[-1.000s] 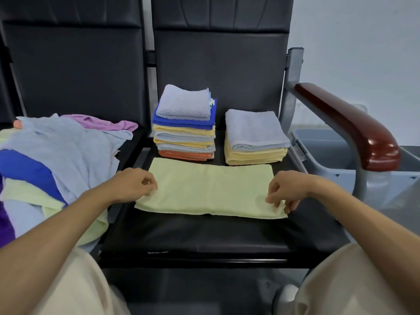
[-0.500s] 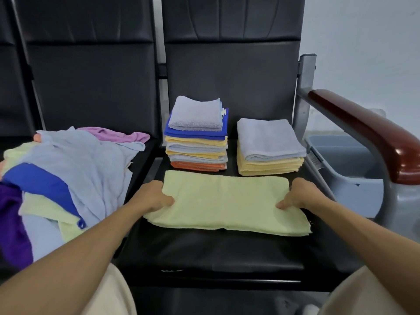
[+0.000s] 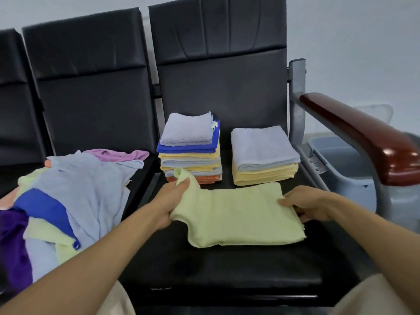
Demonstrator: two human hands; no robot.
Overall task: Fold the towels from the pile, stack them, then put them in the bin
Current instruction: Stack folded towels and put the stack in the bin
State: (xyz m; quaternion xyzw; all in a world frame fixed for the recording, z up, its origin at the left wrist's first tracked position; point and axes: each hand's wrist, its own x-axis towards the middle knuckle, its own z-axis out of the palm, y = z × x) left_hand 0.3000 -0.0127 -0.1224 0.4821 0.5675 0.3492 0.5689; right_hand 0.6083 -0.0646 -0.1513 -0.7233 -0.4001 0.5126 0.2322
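A pale green towel [image 3: 236, 214], folded into a long strip, lies on the black seat [image 3: 227, 269]. My left hand [image 3: 169, 201] grips its left end and lifts it off the seat, a corner sticking up above my fingers. My right hand [image 3: 306, 205] holds the right end, thumb on top and fingers tucked beneath. Behind the towel stand two folded stacks: a tall mixed stack [image 3: 191, 148] topped by a lavender towel, and a shorter stack [image 3: 263, 155] of yellow towels under a lavender one. The unfolded pile [image 3: 68, 192] covers the seat to the left.
A grey bin [image 3: 341, 169] stands on the floor to the right of the seat, behind a metal armrest with a dark red wooden top [image 3: 363, 135]. Black chair backs [image 3: 218, 64] rise behind the stacks. My knees show at the bottom edge.
My left hand has raised the towel's left end off the seat and moved it rightward. My right hand has shifted its grip at the right end. The camera has tilted up.
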